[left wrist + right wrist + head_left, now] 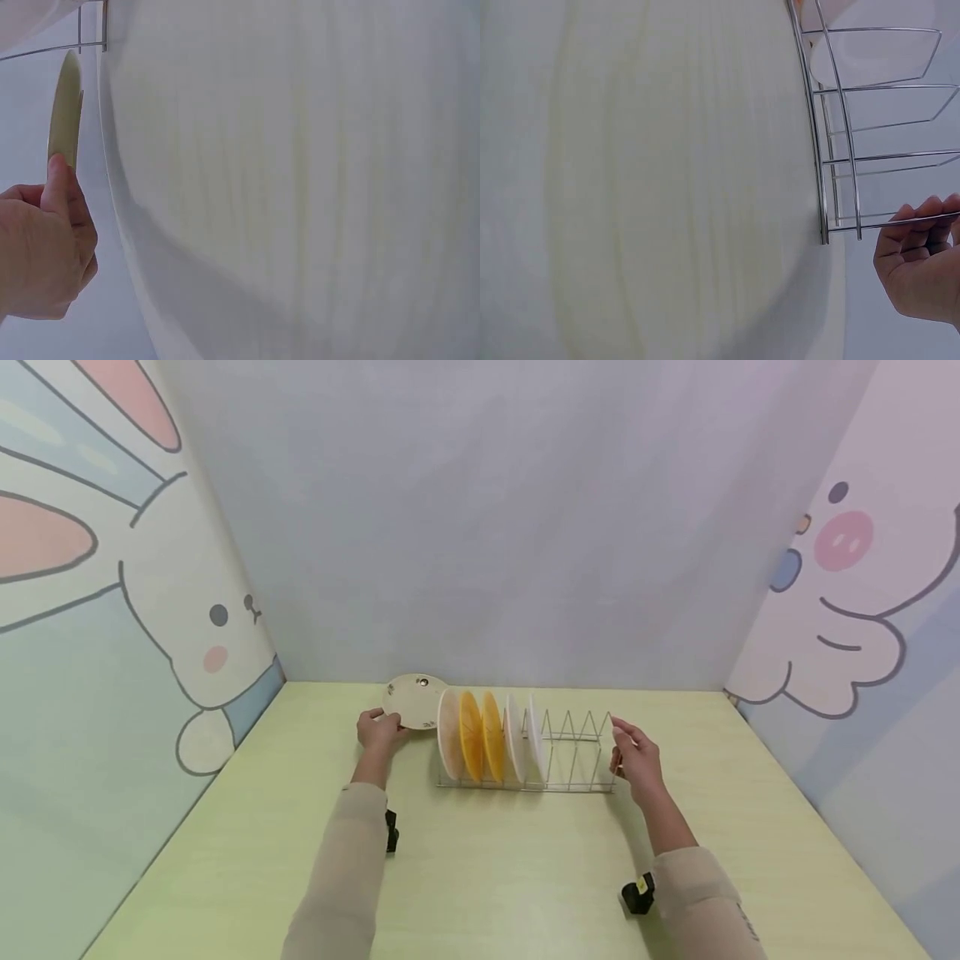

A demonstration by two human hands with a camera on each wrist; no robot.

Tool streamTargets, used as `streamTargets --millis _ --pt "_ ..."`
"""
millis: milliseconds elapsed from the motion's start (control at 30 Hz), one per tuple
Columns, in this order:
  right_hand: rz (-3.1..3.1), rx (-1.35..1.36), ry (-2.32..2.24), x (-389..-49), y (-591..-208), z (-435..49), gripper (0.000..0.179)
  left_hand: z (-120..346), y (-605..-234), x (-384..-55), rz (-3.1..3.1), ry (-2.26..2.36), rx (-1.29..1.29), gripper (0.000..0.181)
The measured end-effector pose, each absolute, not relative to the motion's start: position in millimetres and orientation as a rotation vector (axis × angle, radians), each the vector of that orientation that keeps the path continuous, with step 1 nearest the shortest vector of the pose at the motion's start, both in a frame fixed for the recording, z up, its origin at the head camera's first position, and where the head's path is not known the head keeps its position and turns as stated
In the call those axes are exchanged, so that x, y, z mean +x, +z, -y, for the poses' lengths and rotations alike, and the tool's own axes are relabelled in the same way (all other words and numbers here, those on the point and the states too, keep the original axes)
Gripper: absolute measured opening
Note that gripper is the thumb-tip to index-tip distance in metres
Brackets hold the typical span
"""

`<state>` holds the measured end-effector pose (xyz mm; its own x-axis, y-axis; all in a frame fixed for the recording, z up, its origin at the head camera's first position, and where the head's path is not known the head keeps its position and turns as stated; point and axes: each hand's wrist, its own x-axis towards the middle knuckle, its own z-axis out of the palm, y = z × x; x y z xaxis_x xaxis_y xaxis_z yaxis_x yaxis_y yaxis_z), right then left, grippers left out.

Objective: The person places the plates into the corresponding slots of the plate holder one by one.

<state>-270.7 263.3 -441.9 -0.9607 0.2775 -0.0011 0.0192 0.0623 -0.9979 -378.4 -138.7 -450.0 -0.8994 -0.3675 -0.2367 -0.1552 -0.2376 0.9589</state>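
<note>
A cream plate (415, 700) with small dark motifs near its rim is at the back left, beside the rack's left end. My left hand (378, 728) pinches its near left edge; in the left wrist view the thumb lies along one face of the plate (64, 112), with the fingers on the other side. At the other end of the wire dish rack (577, 790), my right hand (636, 760) holds the end wire, fingers curled around it in the right wrist view. Upright in the rack stand a pale pinkish plate (449, 735), two orange plates (471, 735) and two white plates (536, 739).
The rack's slots at the right hold no plates. Pale wood-grain table (510, 868) lies under everything. A plain grey backdrop (487, 527) rises behind the rack, and cartoon-printed side panels (195, 543) flank the table. Black wrist-worn devices (638, 894) sit beside both forearms.
</note>
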Motion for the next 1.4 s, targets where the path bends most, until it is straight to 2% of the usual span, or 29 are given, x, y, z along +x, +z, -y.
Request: streamTargets --millis 600,1067,1400 --pt "2.152 -0.307 1.988 -272.0 -445.5 -262.5 0.047 149.7 -440.5 -361.6 1.691 -2.388 0.651 0.052" --pt "2.127 -0.296 2.006 -272.5 -443.9 -263.9 0.045 161.8 -415.0 -339.8 1.766 -2.458 0.521 0.065" --pt "2.123 -0.291 2.003 -271.8 -445.1 -263.5 0.046 164.8 -406.1 -329.4 1.684 -2.514 0.438 0.051"
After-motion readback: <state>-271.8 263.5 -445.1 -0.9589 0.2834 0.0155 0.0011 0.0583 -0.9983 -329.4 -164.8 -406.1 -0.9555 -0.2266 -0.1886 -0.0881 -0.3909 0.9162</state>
